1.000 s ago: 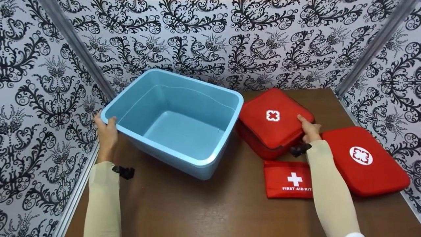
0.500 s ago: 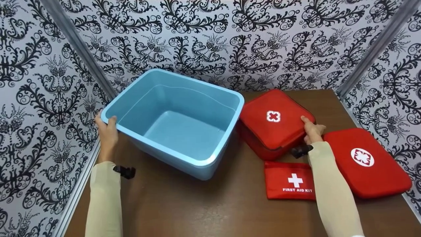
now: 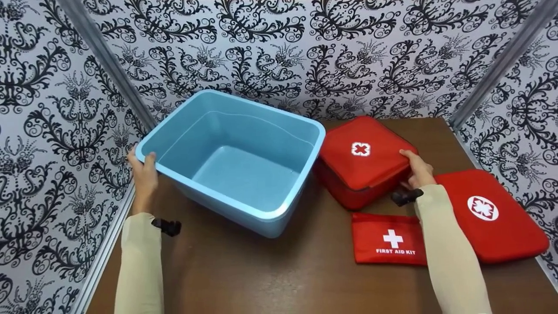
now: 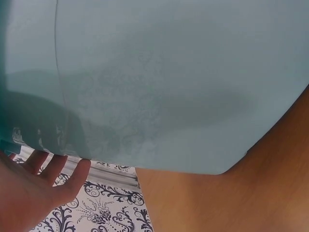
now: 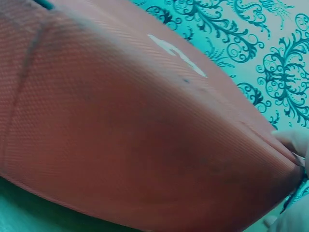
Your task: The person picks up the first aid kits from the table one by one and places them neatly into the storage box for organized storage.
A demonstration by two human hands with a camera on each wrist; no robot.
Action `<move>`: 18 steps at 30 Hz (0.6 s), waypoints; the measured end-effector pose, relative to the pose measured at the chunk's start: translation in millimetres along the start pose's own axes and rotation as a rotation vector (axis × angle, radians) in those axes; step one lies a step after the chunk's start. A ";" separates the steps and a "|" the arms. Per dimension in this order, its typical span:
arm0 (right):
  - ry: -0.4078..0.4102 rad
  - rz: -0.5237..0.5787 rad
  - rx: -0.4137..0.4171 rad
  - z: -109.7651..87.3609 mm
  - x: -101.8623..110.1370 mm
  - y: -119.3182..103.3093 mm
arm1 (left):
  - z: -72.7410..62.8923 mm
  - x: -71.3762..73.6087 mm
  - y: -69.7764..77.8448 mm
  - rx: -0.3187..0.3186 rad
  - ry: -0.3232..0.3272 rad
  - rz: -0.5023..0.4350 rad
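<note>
In the head view my left hand (image 3: 145,179) grips the left corner of a light blue plastic tub (image 3: 209,192), thumb over the rim and fingers outside. From the left wrist view, the fingers (image 4: 77,179) curl against the tub's outer wall (image 4: 193,125). To the right of the tub, my right hand (image 3: 420,171) holds the right corner of a boxy red first aid bag (image 3: 383,163) with a white cross badge. In the right wrist view its thumb (image 5: 292,141) lies on the top of the bag (image 5: 145,135), other fingers lower at the corner.
A flat red first aid pouch (image 3: 370,242) lies in front of the bag, partly under my right sleeve. A larger red first aid case (image 3: 510,235) rests at the right on the brown table (image 3: 244,279). Patterned panels (image 3: 279,56) enclose the back and sides.
My right hand has shifted slightly right and settled more around the corner of the red bag, which has tilted a little. The left hand stays on the tub.
</note>
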State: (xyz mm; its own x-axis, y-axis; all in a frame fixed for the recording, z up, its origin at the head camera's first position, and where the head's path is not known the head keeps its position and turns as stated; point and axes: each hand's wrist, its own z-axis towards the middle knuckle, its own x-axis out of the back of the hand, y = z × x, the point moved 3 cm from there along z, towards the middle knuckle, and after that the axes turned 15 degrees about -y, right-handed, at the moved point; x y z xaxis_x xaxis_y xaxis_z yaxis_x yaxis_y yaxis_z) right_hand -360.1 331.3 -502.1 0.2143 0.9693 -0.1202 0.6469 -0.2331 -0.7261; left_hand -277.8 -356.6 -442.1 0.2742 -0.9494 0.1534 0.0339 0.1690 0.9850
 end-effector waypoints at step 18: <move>-0.550 -0.440 -0.097 -22.1 19.9 -40.1 | -0.3 -0.2 -0.7 0.005 0.000 -0.007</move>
State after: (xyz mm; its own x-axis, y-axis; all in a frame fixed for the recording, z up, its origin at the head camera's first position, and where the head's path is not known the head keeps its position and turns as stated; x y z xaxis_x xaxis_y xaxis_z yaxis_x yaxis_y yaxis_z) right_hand -365.7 358.3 -460.4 -0.4656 0.8680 -0.1726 0.6562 0.2077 -0.7255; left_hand -277.5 -356.5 -442.9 0.2735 -0.9507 0.1462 0.0310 0.1607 0.9865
